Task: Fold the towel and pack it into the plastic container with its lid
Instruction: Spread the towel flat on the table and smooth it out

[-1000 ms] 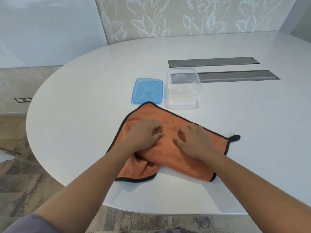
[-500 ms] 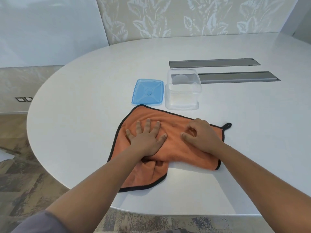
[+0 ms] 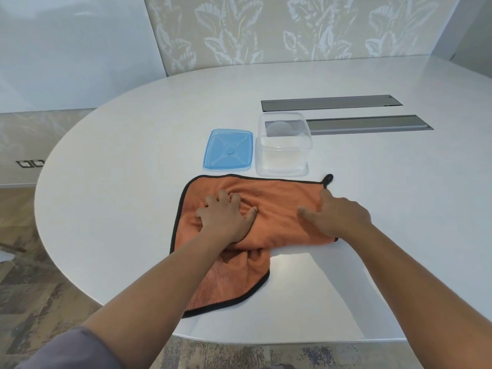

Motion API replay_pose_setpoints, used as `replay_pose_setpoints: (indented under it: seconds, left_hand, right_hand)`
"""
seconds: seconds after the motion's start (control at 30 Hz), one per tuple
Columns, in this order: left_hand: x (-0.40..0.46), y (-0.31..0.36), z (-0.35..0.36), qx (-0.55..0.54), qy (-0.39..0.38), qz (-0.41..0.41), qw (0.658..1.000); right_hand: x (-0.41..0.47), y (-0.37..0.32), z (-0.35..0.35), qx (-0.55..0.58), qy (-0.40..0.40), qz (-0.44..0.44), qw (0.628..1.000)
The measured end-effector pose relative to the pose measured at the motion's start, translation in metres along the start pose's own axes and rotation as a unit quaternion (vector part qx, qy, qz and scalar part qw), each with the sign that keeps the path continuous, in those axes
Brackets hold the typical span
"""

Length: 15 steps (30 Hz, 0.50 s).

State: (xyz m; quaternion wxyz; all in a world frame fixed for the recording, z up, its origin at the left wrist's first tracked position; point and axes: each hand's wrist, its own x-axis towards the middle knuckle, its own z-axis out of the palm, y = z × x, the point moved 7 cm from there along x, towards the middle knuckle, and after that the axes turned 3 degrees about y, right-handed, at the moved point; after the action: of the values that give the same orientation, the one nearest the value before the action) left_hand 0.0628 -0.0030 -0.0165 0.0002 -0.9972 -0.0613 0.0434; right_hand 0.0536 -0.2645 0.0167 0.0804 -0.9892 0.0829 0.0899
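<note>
I'm seeing the orange towel [image 3: 279,198] swinging round since before; the left hand [image 3: 226,217], earlier flat, is bunching it, the right hand [image 3: 338,214] pressing open-palmed, hiding its near corner.

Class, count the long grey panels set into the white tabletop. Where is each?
2. The far grey panel lies toward the wall; the near grey panel starts behind the clear container, its left end seen through it.

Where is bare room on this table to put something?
Free: the stretch left of the blue square lid and orange black-edged towel; also right of the towel, before the grey metal strips. Crowded: between towel, lid and clear plastic container.
</note>
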Motion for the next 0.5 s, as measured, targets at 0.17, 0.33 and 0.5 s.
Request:
replay_pose_setpoints:
  seconds: [0.17, 0.33, 0.5]
  left_hand:
    - [0.007, -0.002, -0.002, 0.000, 0.002, 0.002, 1.000]
    - [0.008, -0.002, -0.002, -0.007, 0.001, 0.004, 1.000]
    - [0.008, -0.003, -0.003, -0.008, 0.006, 0.004, 1.000]
  right_hand:
    - [-0.001, -0.008, 0.006, 0.237, -0.083, -0.021, 0.968]
    - [-0.005, -0.018, 0.015, 0.438, -0.175, -0.071, 0.879]
    - [-0.020, -0.029, 0.013, 0.322, -0.210, -0.159, 0.909]
